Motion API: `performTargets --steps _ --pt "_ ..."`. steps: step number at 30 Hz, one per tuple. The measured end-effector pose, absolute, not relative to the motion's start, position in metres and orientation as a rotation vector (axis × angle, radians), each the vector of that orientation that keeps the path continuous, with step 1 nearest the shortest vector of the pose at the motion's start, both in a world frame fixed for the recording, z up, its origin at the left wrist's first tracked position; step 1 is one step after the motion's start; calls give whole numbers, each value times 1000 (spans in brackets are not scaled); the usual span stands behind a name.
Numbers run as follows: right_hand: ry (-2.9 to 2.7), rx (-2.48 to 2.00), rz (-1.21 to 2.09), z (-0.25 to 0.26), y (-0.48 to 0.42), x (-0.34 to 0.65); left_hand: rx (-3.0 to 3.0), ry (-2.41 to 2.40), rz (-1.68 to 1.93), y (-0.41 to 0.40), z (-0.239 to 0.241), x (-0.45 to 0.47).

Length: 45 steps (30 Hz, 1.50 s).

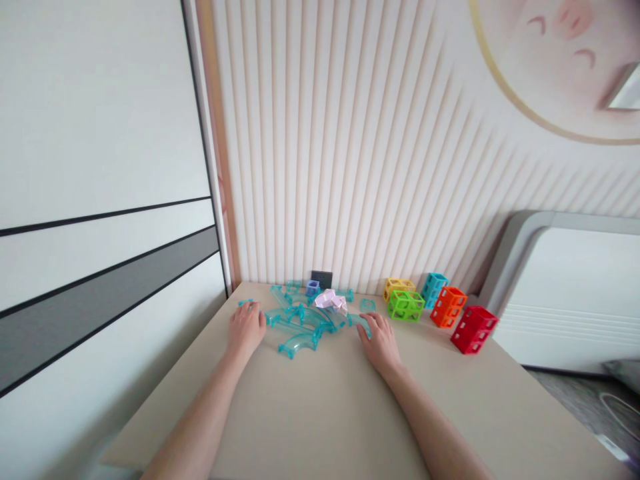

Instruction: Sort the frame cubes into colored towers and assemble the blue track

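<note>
Teal see-through track pieces (300, 319) lie heaped at the far end of a beige bench (320, 407), between a person's two bare hands. The left hand (246, 331) rests palm down at the heap's left edge, its grip released and fingers spread flat, the fingertips just beside a small teal piece (245, 303). The right hand (381, 340) lies palm down at the heap's right edge, its grip likewise loose, fingers stretched over a curved teal piece (361, 321) that it touches without closing round it. One curved track (297, 345) sits nearest the person, at the front of the heap. A lilac piece (331, 301) lies on top of the heap, with a small blue cube (313, 287) and a dark block (321, 278) behind it against the slatted wall (350, 167). To the right stand open-frame blocks: yellow block (399, 287), green block (406, 306), light-blue block (434, 288), orange block (449, 307) and red block (473, 329), the red one farthest right, near the bench's edge. A white cabinet (575, 300) stands beyond them.
</note>
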State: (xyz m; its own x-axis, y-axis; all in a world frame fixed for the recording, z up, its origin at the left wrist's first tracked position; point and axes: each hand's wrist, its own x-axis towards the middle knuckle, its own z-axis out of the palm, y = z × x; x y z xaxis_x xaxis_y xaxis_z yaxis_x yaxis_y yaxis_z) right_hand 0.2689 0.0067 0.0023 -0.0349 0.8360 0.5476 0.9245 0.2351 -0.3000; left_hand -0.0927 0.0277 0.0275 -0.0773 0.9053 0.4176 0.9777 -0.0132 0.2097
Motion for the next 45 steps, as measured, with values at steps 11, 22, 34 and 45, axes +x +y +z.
performTargets --steps 11,22,34,45 --pt "-2156 -1494 -178 11 -6 217 -2533 -1513 -896 10 15 -29" --pt "-2173 -1515 -26 4 -3 226 -2483 -1647 -922 18 12 -48" --pt "-2184 -1502 -14 4 -5 228 -2461 -1715 -865 20 9 -48" --pt "-2189 -1515 28 8 -6 227 -2498 -1757 -814 32 5 -52"
